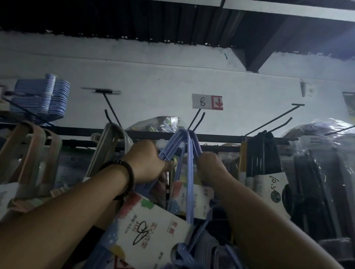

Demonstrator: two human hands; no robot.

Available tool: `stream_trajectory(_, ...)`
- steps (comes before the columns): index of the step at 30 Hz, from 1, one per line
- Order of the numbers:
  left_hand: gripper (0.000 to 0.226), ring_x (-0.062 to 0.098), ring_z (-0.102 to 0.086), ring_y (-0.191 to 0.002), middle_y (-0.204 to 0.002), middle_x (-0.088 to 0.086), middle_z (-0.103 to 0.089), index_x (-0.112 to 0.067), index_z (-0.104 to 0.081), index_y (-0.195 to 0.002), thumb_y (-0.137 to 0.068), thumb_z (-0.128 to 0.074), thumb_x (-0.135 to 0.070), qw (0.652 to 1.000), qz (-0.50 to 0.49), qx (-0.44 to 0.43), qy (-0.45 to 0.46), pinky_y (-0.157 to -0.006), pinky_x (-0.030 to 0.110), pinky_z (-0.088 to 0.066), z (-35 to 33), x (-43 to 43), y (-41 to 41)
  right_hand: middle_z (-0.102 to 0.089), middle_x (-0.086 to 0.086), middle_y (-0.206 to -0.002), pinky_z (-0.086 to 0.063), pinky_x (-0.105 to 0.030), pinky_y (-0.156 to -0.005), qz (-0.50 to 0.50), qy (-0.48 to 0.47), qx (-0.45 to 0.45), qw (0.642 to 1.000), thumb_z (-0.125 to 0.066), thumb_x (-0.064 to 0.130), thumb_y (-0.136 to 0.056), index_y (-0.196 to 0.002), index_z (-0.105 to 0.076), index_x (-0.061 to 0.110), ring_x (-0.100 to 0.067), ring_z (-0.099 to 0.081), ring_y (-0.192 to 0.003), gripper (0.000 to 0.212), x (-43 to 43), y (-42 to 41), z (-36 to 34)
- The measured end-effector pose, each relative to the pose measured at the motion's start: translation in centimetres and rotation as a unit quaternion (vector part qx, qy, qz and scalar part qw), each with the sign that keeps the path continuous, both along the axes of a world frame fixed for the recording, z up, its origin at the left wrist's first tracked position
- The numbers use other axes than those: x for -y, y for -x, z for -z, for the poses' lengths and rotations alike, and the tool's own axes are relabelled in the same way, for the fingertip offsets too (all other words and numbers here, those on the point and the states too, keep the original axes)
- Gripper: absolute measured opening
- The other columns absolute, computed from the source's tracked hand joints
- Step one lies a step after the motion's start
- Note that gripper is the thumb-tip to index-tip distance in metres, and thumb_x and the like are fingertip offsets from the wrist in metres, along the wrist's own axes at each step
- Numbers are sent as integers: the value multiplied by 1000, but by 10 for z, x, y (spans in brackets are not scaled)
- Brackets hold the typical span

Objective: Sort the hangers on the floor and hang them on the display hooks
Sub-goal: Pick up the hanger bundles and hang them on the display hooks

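A bundle of blue hangers (189,149) with a white paper label (151,231) hangs from the middle display hook (196,121), under a price tag marked 8 (207,102). My left hand (144,163), a dark bead bracelet on its wrist, grips the bundle's left side just under the hook. On the right side, my right hand (210,167) grips the hanger necks. More blue hangers (212,263) dangle below, between my forearms.
Pink hangers (33,150) hang at the left, grey ones (110,146) beside them, black ones (261,158) to the right. Stacked blue hangers (49,96) sit on a far-left hook. An empty hook (281,120) juts out right of centre. Plastic-wrapped goods (333,171) fill the right side.
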State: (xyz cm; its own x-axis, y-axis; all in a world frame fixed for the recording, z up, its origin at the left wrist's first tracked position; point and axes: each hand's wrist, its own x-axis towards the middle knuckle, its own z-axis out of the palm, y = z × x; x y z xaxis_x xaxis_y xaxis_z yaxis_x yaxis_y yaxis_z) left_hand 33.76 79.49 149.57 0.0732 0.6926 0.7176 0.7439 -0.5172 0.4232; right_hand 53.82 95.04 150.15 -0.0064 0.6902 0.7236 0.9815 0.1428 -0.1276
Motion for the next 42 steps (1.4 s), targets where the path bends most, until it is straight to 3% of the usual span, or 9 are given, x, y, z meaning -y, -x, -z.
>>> stream_trajectory(4,28,31,-77,-75,-82,10,-79,-12,-73,-91,-89,-80,-39,1000,14,20,17,-76,49,-65,4,-1,2,-68,-13,-121,-52,-46,-87,36,81,79,993,-70,22,-93,-138,-55,11,-30,-67,-102,49,6,-12,-4)
stream_trajectory(7,23,31,-77,-69,-81,13,-77,-11,-71,-92,-92,-77,-34,998,32,49,20,-66,45,-66,7,2,-1,-66,-12,-123,-51,-48,-91,24,75,70,994,-56,26,-103,-138,-54,14,-33,-65,-112,37,43,-19,-16)
stream_trajectory(11,25,30,-77,-69,-81,14,-77,-9,-73,-90,-95,-74,-33,998,37,45,-2,-65,45,-66,7,6,-5,-67,-15,-102,-46,-33,-64,-83,-55,-26,995,-36,27,-111,-117,-54,7,-29,-65,-86,27,111,-21,-22)
stream_trajectory(15,35,33,-75,-71,-79,17,-76,0,-75,-89,-95,-71,-35,997,30,52,-50,-70,47,-65,3,2,-10,-77,-11,-87,-55,-31,-50,-321,-2,-230,919,-38,66,-102,-103,-68,14,-28,-75,-66,60,190,-12,-9)
stream_trajectory(20,25,8,-70,-49,-69,3,-73,-10,-72,-92,-99,-66,-33,996,39,67,-54,-45,20,-53,1,3,-37,-72,-7,-90,-61,-36,-61,-133,-24,-33,990,-61,44,-94,-100,-68,11,-22,-71,-73,34,203,-2,-4)
stream_trajectory(24,24,27,-77,-63,-79,10,-78,-10,-72,-96,-94,-70,-33,983,126,129,38,-66,48,-67,-1,10,-54,-67,-9,-81,-46,-26,-50,-81,-53,-54,994,-51,24,-101,-87,-58,9,-20,-66,-65,22,187,-13,-5)
stream_trajectory(28,81,25,-75,-88,-102,6,-76,-15,-70,-111,-59,-64,-77,993,90,-4,70,-83,47,-64,-4,26,-58,-61,-14,-91,-44,-34,-72,-17,-56,-62,996,-45,22,-105,-90,-55,8,-31,-56,-80,23,172,-27,-16)
stream_trajectory(35,41,20,-75,-78,-86,5,-75,-19,-68,-94,-107,-39,-45,996,52,-72,-24,-75,41,-65,2,28,-54,-61,-14,-86,-35,-26,-48,-5,-89,-55,995,-46,21,-106,-92,-56,2,-18,-53,-64,25,180,-25,-47)
stream_trajectory(42,29,15,-73,-72,-82,-1,-70,-25,-55,-96,-110,-34,-41,992,19,-51,-114,-71,39,-66,8,6,-51,-54,-16,-91,-45,-39,-73,10,-169,-34,985,-41,18,-106,-97,-50,8,-37,-57,-85,16,170,-11,-46)
